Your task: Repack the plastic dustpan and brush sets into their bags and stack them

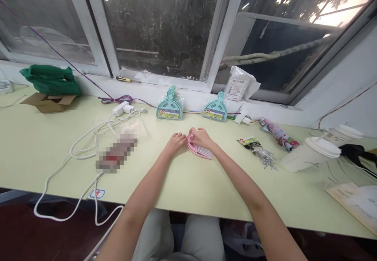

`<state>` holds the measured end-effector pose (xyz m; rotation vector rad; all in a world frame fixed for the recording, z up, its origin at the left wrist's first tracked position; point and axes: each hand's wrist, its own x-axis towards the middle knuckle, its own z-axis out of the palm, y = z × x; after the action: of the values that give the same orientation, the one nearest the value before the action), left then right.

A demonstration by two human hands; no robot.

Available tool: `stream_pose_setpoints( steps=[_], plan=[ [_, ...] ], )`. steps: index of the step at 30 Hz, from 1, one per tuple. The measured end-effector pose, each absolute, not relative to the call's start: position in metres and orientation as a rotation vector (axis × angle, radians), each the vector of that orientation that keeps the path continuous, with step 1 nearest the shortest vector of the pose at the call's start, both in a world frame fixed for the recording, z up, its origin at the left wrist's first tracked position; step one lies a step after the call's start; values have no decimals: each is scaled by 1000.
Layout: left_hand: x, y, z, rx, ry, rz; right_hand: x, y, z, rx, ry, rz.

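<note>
A small pink hand brush (193,146) with pale bristles lies at a slant on the table, between my two hands. My left hand (176,141) is closed, its fingertips at the brush's upper left end. From above, my right hand (202,138) grips the same end with bent fingers, covering part of it. The bristles point to the lower right. Whether a dustpan is nested with the brush I cannot tell. Behind the hands, against the wall, stand a stack of teal dustpan-and-brush sets (170,106) and another teal set (216,108), with printed labels.
White cables (73,151) and a power strip, blurred out, lie at left. A cardboard box (48,103) with a green bag (50,78) stands back left. At right are metal keyrings (263,157), a folded umbrella (278,133) and paper cups (312,153). Windows rise behind the table (224,190).
</note>
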<state>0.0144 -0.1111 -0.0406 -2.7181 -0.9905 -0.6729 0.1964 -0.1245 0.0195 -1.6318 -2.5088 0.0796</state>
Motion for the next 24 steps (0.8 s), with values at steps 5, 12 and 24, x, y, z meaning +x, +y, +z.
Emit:
stream_pose_setpoints(
  steps=[5, 12, 24],
  plan=[
    [19, -110, -38, -2686, -1103, -576, 192, -116, 13, -1655, -2541, -83],
    [27, -111, -33, -2678, -1175, -439, 179, -119, 10, -1758, -2603, -320],
    [21, -103, -27, -2843, -922, -276, 181, -121, 15, -1656, -2729, -364]
  ],
)
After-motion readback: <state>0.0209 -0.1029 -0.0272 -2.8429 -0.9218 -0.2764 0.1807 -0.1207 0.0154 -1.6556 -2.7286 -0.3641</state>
